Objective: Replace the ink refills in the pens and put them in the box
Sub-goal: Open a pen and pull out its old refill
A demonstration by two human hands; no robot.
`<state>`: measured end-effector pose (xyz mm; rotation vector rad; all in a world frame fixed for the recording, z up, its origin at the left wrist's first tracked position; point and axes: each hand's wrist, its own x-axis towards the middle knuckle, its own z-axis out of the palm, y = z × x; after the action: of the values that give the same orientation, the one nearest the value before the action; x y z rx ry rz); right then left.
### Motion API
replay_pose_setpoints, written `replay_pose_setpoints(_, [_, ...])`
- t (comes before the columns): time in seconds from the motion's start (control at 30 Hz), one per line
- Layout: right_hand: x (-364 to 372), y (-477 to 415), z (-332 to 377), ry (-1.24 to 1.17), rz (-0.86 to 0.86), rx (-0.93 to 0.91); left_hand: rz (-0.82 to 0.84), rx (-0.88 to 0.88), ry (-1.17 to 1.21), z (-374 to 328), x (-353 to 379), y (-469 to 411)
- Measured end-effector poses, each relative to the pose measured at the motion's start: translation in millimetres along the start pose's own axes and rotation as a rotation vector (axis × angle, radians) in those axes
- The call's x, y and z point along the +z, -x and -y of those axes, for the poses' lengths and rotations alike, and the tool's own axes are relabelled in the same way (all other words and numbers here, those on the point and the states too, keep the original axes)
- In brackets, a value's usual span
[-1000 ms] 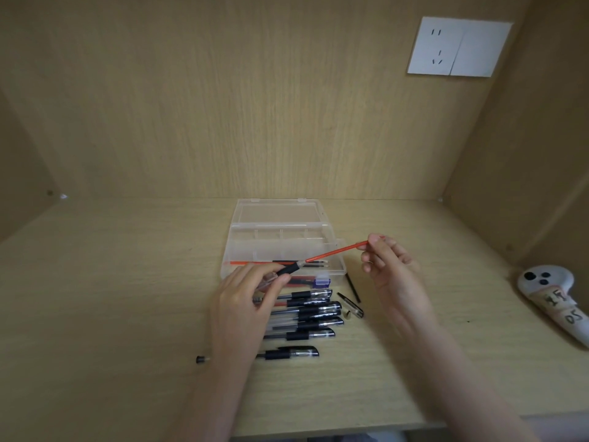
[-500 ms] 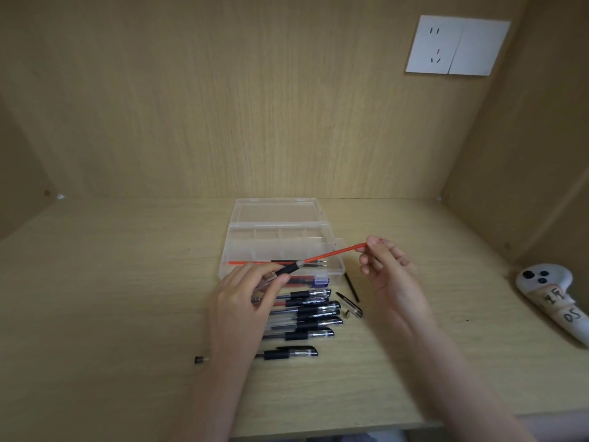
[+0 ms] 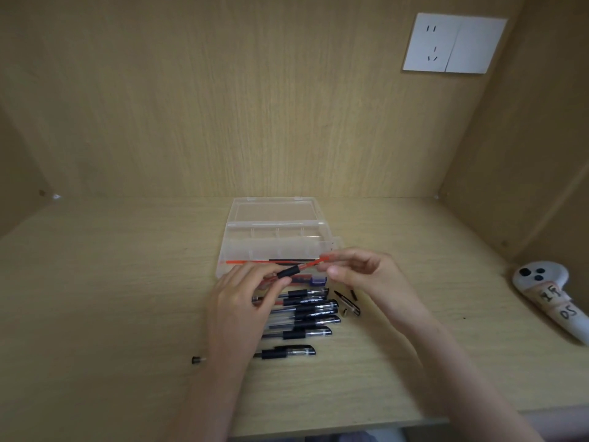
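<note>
The left hand [image 3: 242, 301] pinched a pen [image 3: 288, 272] by its matte black grip while the right hand [image 3: 373, 275] pinched the thin red refill [image 3: 314, 263] jutting toward 2 o'clock, over the near rim of the clear plastic box [image 3: 274, 231] (lid open) at 12 o'clock.

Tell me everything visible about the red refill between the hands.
The thin red plastic ink refill is a straight slim tube, slightly blurred. Its lower left end sits in the black-sleeved pen barrel held by the left hand; the right hand pinches its upper right end. It slants up to the right, in the air over the clear plastic box's front edge. Both ends are hidden.
</note>
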<state>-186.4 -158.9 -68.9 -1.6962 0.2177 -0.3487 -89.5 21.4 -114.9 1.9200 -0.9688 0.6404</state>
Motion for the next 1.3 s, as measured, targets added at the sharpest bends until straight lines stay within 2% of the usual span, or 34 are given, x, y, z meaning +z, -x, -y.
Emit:
replay_pose_setpoints(0.17, [-15,8,-7,0.422,-0.057,-0.046,0.01,-0.015,-0.006,0,0,0])
replay_pose_setpoints(0.4, [-22,21,-24,0.743,0.06,-0.078,0.036,-0.017,-0.005,-1,1,1])
replay_pose_setpoints(0.57, [-18,19,-33,0.839,0.092,-0.105,0.055,-0.014,-0.003,-2,1,1])
replay_pose_setpoints(0.67, [-17,20,-31,0.762,0.036,-0.129,0.06,-0.013,0.003,-3,0,1])
replay_pose_setpoints(0.77, [-19,18,-17,0.424,-0.146,-0.106,0.065,-0.005,0.017,-3,0,1])
replay_pose_setpoints(0.83, [-16,15,-6,0.205,-0.188,-0.121,0.064,0.005,0.023,-3,1,0])
replay_pose_setpoints(0.9, [-10,11,2,0.105,-0.189,-0.135,0.061,0.009,0.025,-2,1,1])
replay_pose_setpoints(1.3, [9,2,-2,0.23,-0.114,-0.175,0.056,0.008,0.007,-2,2,1])
